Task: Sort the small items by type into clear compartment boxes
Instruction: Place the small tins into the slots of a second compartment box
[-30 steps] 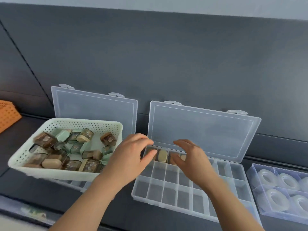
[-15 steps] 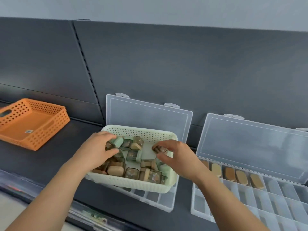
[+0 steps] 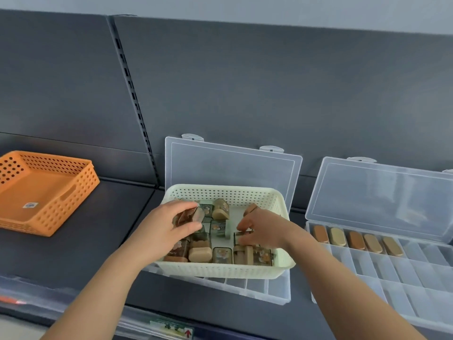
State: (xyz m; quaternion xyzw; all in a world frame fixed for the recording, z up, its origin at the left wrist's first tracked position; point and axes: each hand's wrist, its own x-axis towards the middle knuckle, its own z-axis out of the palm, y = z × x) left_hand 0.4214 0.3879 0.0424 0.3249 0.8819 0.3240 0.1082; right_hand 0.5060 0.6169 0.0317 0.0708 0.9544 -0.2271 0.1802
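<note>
Illegibly printed cases (image 3: 221,255), blurred sticker (image 3: 30,205), orange basket (image 3: 52,225)

Cannot see most of the middle compartment box (image 3: 257,288), covered by the cream basket (image 3: 220,268) apart from raised lid and front strip. Cannot tell whether the right hand (image 3: 267,230) pinches anything, nor read the print on the small case (image 3: 188,215) half wrapped in the left hand (image 3: 166,229). Cut off at the frame's edges: orange basket (image 3: 49,192) at left, right compartment box (image 3: 382,273) at right and lower right; too blurred to read, the shelf label (image 3: 171,328) at bottom centre.
</note>
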